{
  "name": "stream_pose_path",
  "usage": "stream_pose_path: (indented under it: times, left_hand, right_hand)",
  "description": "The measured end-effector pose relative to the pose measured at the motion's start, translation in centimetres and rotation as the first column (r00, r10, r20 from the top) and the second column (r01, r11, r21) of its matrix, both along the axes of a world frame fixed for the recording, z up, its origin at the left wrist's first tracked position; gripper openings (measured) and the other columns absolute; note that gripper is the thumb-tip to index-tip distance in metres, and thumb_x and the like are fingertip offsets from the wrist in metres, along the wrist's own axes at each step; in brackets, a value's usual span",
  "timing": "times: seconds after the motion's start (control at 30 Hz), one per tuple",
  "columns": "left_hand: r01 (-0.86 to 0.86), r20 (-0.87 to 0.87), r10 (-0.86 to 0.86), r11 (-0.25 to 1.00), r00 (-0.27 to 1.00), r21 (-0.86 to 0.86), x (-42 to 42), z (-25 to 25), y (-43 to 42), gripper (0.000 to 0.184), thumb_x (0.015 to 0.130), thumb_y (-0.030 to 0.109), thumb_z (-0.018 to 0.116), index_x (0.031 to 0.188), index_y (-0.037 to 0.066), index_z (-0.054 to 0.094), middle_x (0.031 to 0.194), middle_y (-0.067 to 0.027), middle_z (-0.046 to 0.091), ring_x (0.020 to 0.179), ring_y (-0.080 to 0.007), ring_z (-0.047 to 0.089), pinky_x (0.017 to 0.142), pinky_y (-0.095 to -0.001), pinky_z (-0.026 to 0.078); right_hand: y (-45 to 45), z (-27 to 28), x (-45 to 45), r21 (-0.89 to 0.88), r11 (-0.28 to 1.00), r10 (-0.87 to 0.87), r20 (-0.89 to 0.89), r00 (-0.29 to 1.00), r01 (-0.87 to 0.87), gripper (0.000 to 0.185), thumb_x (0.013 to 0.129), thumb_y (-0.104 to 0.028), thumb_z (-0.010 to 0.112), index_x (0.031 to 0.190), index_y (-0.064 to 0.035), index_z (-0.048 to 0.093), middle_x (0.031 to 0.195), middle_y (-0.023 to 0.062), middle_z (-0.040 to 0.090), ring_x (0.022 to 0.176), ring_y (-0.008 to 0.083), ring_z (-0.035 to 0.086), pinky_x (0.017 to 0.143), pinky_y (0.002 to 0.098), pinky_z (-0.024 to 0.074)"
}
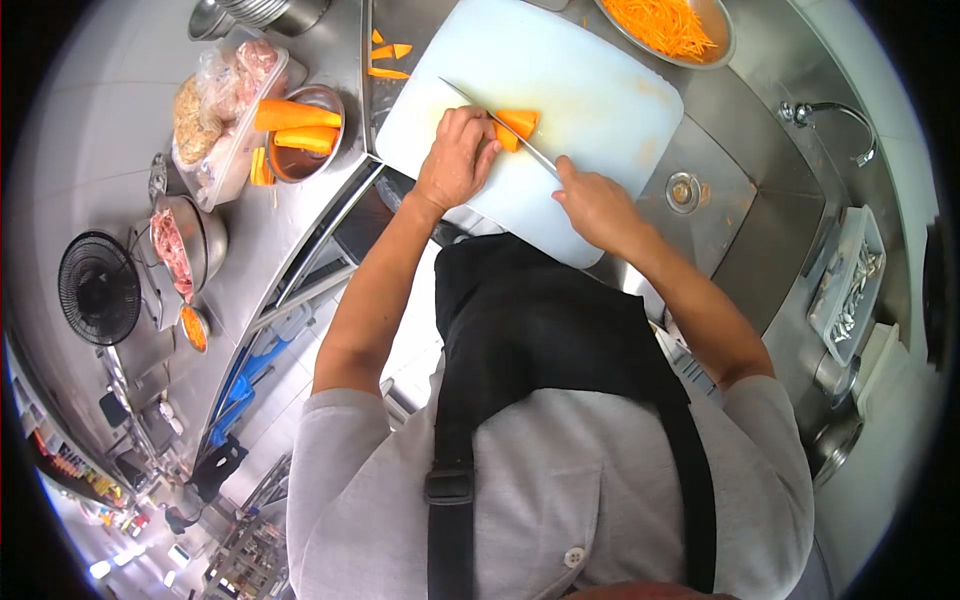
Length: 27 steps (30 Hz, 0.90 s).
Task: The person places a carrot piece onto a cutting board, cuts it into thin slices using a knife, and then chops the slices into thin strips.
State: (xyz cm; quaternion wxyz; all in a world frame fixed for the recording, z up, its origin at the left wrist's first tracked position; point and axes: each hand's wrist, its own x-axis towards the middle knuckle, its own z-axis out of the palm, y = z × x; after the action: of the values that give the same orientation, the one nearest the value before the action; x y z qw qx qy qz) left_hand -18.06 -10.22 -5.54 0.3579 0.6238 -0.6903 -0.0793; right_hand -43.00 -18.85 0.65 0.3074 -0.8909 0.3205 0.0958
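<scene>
On the white cutting board (590, 75) lies a thick orange carrot piece (520, 122). A kitchen knife (541, 160) crosses it diagonally, with orange on both sides of the blade. My right hand (598, 208) is closed round the knife's handle, at the board's lower right. With bent fingers, my left hand (462, 158) presses against the carrot's left end, close to the blade. Whether the blade has gone fully through the carrot I cannot tell. The left fingertips are partly hidden.
Left of the board, a metal bowl (290, 168) holds peeled carrot chunks (295, 115), beside bagged meat (215, 120). Carrot slivers (388, 72) lie by the board's corner. Shredded carrot (660, 25) fills a bowl at top right. A sink (735, 190) and tap (830, 108) are right.
</scene>
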Motion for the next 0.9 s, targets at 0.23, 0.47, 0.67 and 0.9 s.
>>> stream_pose_path:
  times: [0.23, 0.47, 0.67, 0.9]
  left_hand:
    - [-0.008, 0.027, 0.008, 1.000, 1.000, 0.009, -0.1, 0.2, 0.0, 0.023, 0.098, 0.006, 0.075, 0.115, 0.001, 0.061, 0.127, -0.0215, 0.058, 0.121, -0.0411, 0.057, 0.105, -0.0459, 0.051]
    - [-0.014, 0.024, 0.014, 1.000, 1.000, 0.008, -0.2, 0.3, 0.0, 0.022, 0.097, 0.006, 0.076, 0.113, 0.001, 0.061, 0.128, -0.0215, 0.058, 0.121, -0.0411, 0.057, 0.105, -0.0457, 0.051]
    - [-0.012, 0.007, 0.012, 1.000, 1.000, 0.007, -0.1, 0.3, 0.0, 0.022, 0.097, 0.005, 0.076, 0.114, 0.001, 0.062, 0.127, -0.0209, 0.059, 0.121, -0.0408, 0.058, 0.104, -0.0461, 0.051]
    - [-0.013, -0.007, 0.013, 1.000, 1.000, -0.021, -0.3, 0.2, 0.0, 0.022, 0.095, 0.004, 0.076, 0.113, 0.002, 0.063, 0.125, -0.0207, 0.060, 0.119, -0.0412, 0.059, 0.103, -0.0461, 0.052]
  right_hand:
    - [-0.1, 4.6, -0.6, 0.021, 0.999, -0.025, -0.065, 0.998, 0.027, 0.028, 0.108, -0.021, 0.065, 0.116, 0.0019, 0.051, 0.092, 0.0267, 0.073, 0.094, 0.0498, 0.071, 0.082, 0.0592, 0.0533]
    - [0.2, 7.4, -2.3, 0.063, 0.998, 0.004, -0.060, 0.998, 0.000, 0.027, 0.108, -0.020, 0.064, 0.113, 0.0036, 0.052, 0.090, 0.0289, 0.072, 0.091, 0.0503, 0.071, 0.083, 0.0598, 0.0524]
    - [0.6, 5.2, -2.2, 0.016, 1.000, -0.004, 0.003, 1.000, 0.004, 0.027, 0.109, -0.020, 0.063, 0.117, 0.0027, 0.050, 0.091, 0.0289, 0.073, 0.092, 0.0503, 0.071, 0.082, 0.0613, 0.0528]
    - [0.2, 0.3, 0.7, 0.049, 0.999, -0.021, -0.029, 0.999, 0.022, 0.031, 0.110, -0.024, 0.061, 0.122, 0.0024, 0.049, 0.096, 0.0285, 0.074, 0.095, 0.0506, 0.071, 0.085, 0.0610, 0.0536]
